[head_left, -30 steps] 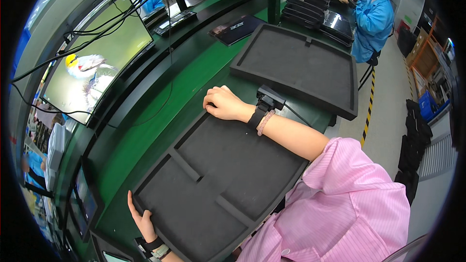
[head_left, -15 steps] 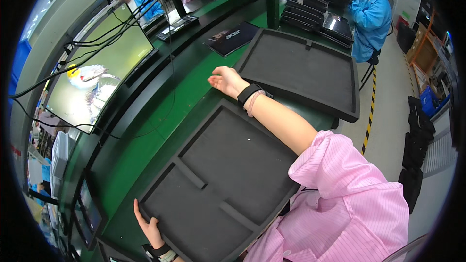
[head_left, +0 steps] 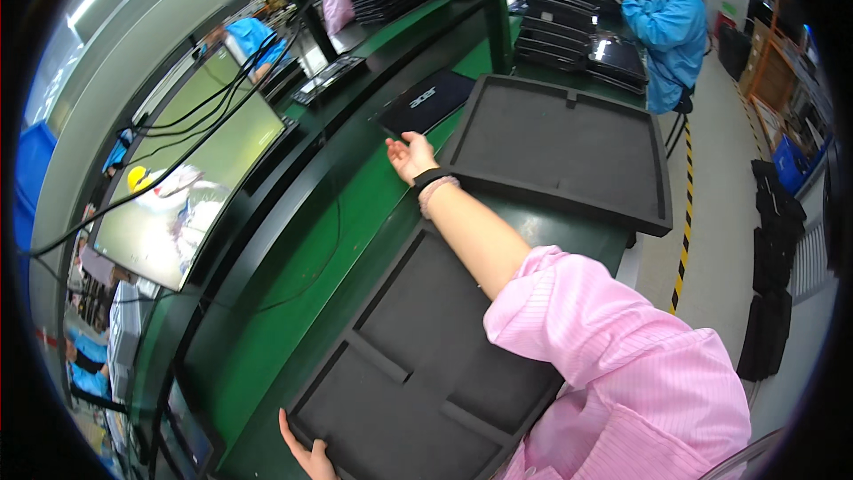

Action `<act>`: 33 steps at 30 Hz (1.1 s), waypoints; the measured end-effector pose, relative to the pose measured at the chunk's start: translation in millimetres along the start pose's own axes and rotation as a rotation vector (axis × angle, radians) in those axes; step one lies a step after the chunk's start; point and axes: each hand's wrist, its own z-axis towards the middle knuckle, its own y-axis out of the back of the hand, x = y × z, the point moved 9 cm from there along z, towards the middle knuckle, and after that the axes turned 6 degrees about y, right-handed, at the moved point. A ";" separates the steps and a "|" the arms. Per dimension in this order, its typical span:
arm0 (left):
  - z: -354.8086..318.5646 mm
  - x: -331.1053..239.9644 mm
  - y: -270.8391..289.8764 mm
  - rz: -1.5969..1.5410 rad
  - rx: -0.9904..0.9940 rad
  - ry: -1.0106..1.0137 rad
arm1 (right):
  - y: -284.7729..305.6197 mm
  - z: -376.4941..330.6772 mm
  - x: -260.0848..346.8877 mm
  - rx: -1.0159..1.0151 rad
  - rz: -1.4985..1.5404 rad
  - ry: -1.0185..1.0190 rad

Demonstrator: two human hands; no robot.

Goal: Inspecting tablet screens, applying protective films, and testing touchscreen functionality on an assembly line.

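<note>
**Right hand out toward dark laptop; left hand on near foam tray**

Obs. Right hand [head_left: 411, 156] is stretched across the green bench [head_left: 293, 302], fingers spread wide, palm open, holding nothing. A dark band sits on the wrist. It hovers between the far foam tray [head_left: 569, 147] and the closed black laptop [head_left: 425, 100], which lies flat further along the bench toward its far end, just beyond the fingertips and not yet touched as far as I can tell.

Left hand [head_left: 306, 453] is at the near corner of the near foam tray [head_left: 435, 347], fingers curled against its edge. Only part of the hand shows at the frame's lower border, so how firm the hold is I cannot tell. That tray lies directly under the extended right forearm, its ribbed compartments empty.

Position note. Laptop is well apart from the left hand, near the right; the far tray's left edge is just beside the right wrist.

Judgement on handling. The laptop looks slim and smooth-lidded; a flat grip across one edge, thumb below and fingers on top, would likely be safer than pinching a corner. Keeping the near tray steadied with the left hand should stop it sliding on the smooth bench.

Background: a person in a blue coat [head_left: 666, 27] works at the far end, beside stacked dark trays [head_left: 555, 36].
</note>
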 end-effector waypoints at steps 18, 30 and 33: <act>-4.6 -15.4 0.7 0.125 -0.051 -0.001 | 2.1 -16.9 16.5 -0.224 -0.966 0.145; -3.1 -4.2 4.9 -0.036 -0.059 -0.033 | -3.6 -38.0 5.6 -0.131 -1.105 0.192; -1.4 -5.7 2.2 0.123 0.011 -0.072 | -9.6 -52.5 -16.7 -0.042 -0.727 0.238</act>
